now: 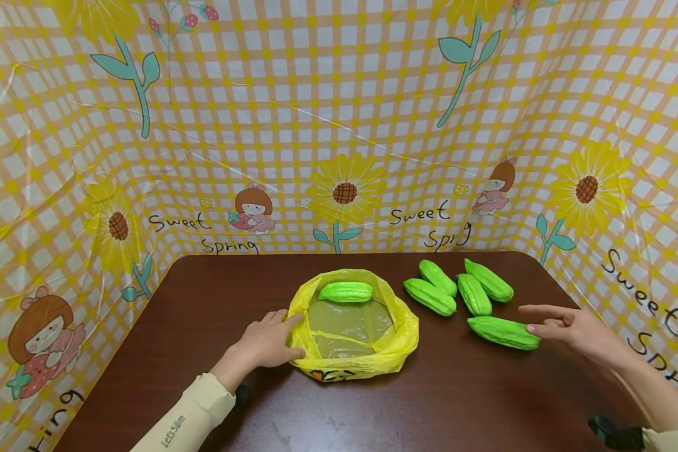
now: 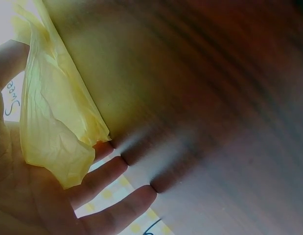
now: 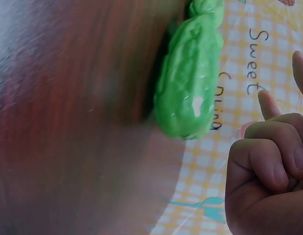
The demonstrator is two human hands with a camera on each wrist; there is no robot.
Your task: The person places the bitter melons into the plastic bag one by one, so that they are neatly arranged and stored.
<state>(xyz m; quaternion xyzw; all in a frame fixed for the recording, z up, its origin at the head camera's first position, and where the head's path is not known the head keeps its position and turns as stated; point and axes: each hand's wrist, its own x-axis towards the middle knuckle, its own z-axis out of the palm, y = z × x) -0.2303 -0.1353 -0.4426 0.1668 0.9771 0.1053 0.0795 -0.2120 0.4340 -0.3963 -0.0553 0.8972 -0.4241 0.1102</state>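
Note:
A yellow plastic bag point(image 1: 405, 339) stands with its mouth spread wide, and one green bitter melon point(image 1: 346, 292) lies inside near its far wall. My left hand point(image 1: 268, 339) is at the bag's left rim. In the left wrist view the yellow film point(image 2: 58, 107) lies across the palm, and fairly straight fingers point(image 2: 119, 208) reach the tabletop. My right hand point(image 1: 570, 333) hovers by the right end of the nearest bitter melon point(image 1: 500, 333), index finger and thumb apart, the other fingers bent. In the right wrist view this melon point(image 3: 188, 83) is apart from the hand point(image 3: 271, 161).
Several more bitter melons lie behind the nearest one, including one at the left point(image 1: 429, 297) and one at the far right point(image 1: 488, 280). All rest on a dark brown table point(image 1: 215, 282). A checked cloth point(image 1: 294, 138) with flowers surrounds its back and sides.

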